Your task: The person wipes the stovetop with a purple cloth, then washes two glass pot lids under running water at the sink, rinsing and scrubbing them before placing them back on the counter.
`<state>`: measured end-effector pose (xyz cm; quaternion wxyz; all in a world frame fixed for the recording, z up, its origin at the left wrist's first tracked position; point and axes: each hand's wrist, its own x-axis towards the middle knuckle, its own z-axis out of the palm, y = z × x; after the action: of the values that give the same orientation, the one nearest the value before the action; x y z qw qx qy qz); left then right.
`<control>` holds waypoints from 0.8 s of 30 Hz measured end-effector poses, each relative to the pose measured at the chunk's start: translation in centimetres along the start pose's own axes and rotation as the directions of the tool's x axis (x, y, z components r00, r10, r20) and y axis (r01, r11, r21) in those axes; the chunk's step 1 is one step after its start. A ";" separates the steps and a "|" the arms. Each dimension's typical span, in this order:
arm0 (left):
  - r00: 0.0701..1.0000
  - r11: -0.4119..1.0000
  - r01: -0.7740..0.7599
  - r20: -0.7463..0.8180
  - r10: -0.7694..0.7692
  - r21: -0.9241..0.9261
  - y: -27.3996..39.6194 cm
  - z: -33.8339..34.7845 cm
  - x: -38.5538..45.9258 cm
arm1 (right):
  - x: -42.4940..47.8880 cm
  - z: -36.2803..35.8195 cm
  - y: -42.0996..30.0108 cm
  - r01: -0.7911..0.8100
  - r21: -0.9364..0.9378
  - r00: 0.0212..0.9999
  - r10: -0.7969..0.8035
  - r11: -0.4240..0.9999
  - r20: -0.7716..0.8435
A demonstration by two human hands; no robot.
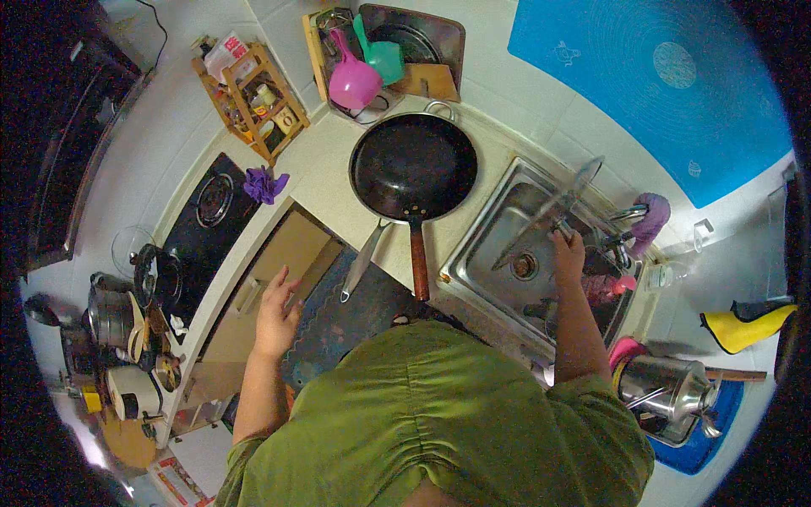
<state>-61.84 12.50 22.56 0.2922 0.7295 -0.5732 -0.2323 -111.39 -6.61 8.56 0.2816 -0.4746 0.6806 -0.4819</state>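
Observation:
My right hand [569, 248] grips the metal knob of a glass pan lid [548, 209], which is tilted on edge above the stainless steel sink [466, 253]. My left hand [277, 310] is raised over the floor with its fingers apart and nothing in it. Between the two hands, a black wok [413, 166] with a wooden handle [419, 263] rests on the cream countertop [317, 171]. Partly under it lies something with a long metal handle [364, 263], its other end hidden. The faucet [628, 214], wrapped in purple cloth, stands close to the right hand.
A black gas stove [209, 237] is at the left, with a purple cloth [265, 184] at its edge. A wooden spice rack [253, 101], pink ladle [355, 82] and green ladle [383, 58] stand at the back. Pots [114, 310] crowd the left; a steel canister [662, 383] is right.

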 end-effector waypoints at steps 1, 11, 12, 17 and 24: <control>1.000 1.000 0.004 0.006 -0.004 0.008 0.1 0.1 0.1 | 0.5 0.0 1.0 0.036 0.000 0.999 -0.036 0.999 0.021; 0.998 0.999 -0.003 -0.061 0.005 0.034 0.1 0.3 -1.7 | -0.9 0.5 -1.6 0.013 0.018 0.998 -0.014 1.000 0.055; 0.998 0.996 -0.020 -0.059 0.025 0.090 -0.3 0.4 -1.6 | -0.7 0.4 -1.7 -0.036 0.072 0.996 0.031 0.997 0.078; 0.998 0.994 -0.044 -0.036 0.048 0.098 0.8 1.0 -0.4 | 2.2 -0.1 4.3 0.104 -0.522 0.975 0.017 0.847 0.222; 0.997 0.988 -0.015 -0.066 0.026 0.153 -0.8 0.7 -1.5 | 2.5 -2.1 -1.6 -0.329 0.440 0.935 0.224 0.836 0.274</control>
<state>-62.13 13.99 21.52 0.2573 0.7512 -0.5865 -0.1597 -113.60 -8.25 11.00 0.5276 -0.3344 0.5681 -0.5358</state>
